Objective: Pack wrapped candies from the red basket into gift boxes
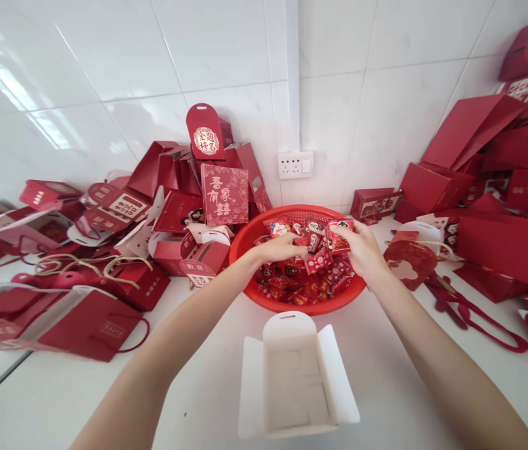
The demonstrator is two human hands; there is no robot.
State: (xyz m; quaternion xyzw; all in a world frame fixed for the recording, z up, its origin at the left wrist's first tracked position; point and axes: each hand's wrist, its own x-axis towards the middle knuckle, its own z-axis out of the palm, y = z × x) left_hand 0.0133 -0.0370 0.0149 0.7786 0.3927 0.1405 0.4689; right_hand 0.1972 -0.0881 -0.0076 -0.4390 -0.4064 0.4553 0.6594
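- Head-camera view showed both bare arms stretched forward over a white counter (207, 400), hands meeting inside a red plastic basket (247, 240) set against the tiled wall.
- Left hand (278, 249) lay palm-down on the heap of wrapped sweets (310, 278), fingers curled into the pile; whether it had closed on any piece could not be told.
- Right hand (362, 249) pinched a red packet (341, 234) between thumb and fingers, holding it just above the heap near the basket's far side.
- Basket was filled well up with small red, white and pink wrapped sweets, loose and jumbled, which put them within easy reach of both hands at once.
- Open white box (297, 381) stood just in front of the basket, nearest the person, its flaps spread wide and its rounded handle tab pointing toward the basket; its inside appeared bare, the mouth facing up as if ready to take contents.
- Red gift boxes (224, 194) and bags, some printed with gold or white characters, were piled to the left against the wall, several lying on their sides with cord handles trailing.
- More red boxes (437, 184) were stacked at the right, with flat red bags on the counter beneath them.
- Wall socket (295, 164) sat on the tiles directly above the basket.
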